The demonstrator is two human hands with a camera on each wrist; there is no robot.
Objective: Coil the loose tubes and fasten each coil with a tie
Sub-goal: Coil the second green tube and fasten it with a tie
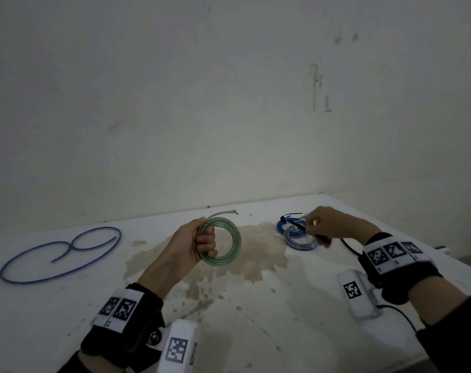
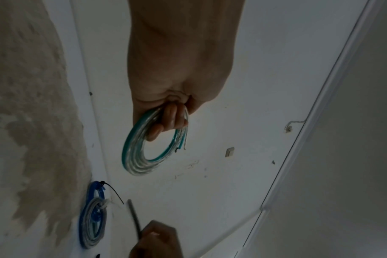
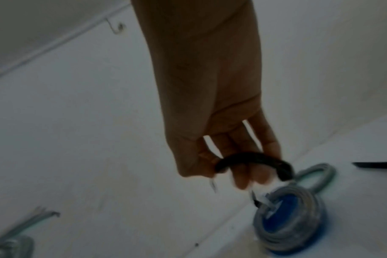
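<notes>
The left hand (image 1: 191, 244) is closed around one side of a green-tinted clear tube coil (image 1: 220, 241), fingers curled through the ring and holding it upright off the white table (image 1: 67, 292). The left wrist view shows what the head view does not: fingertips (image 2: 165, 122) wrapped over the bunched turns and two loose tube ends hanging beside them.

The right hand (image 1: 330, 223) pinches a black tie (image 1: 299, 225) between thumb and fingers, just above a grey coil (image 1: 300, 239) that lies on a blue coil (image 1: 285, 224) on the table. The right wrist view, though blurred, shows the tie bent in an arc across the fingers (image 3: 243, 176); the head view shows only a short dark piece of it. A second black tie (image 1: 291, 216) is fastened on the blue coil, its tail sticking out, clearest in the left wrist view.

Far out beyond the left hand, a loose blue tube (image 1: 57, 254) lies uncoiled. Between the hands the table carries a brown stain (image 1: 256, 254).
</notes>
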